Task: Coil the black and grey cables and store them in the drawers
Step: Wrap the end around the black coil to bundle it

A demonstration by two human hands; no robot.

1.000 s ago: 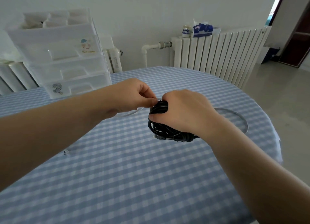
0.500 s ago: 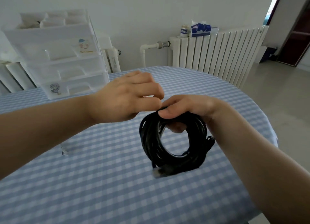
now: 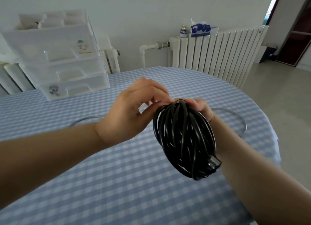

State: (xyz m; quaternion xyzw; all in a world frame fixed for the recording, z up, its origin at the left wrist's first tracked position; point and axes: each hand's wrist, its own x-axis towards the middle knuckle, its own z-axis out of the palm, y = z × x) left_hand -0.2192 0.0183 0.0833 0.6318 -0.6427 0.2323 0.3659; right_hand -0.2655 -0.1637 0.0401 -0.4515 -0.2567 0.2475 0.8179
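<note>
The black cable point(image 3: 183, 138) is wound into a thick coil and hangs in the air above the table, its plug end at the lower right. My right hand point(image 3: 200, 106) grips the coil at its top. My left hand point(image 3: 134, 113) is just left of it, fingers curled and pinching at the top of the coil. The grey cable point(image 3: 240, 122) lies loose on the checked tablecloth behind my hands, looping out to both sides. The clear plastic drawer unit point(image 3: 57, 59) stands at the back left, its drawers closed.
The round table point(image 3: 117, 182) has a blue-and-white checked cloth and drops off at the right. White radiators stand behind it. A tissue box point(image 3: 201, 30) and a small jar point(image 3: 184, 31) sit on the right radiator.
The coil was lifted off the table and turned from lying flat to hanging upright and closer to me. My left hand stayed at its top.
</note>
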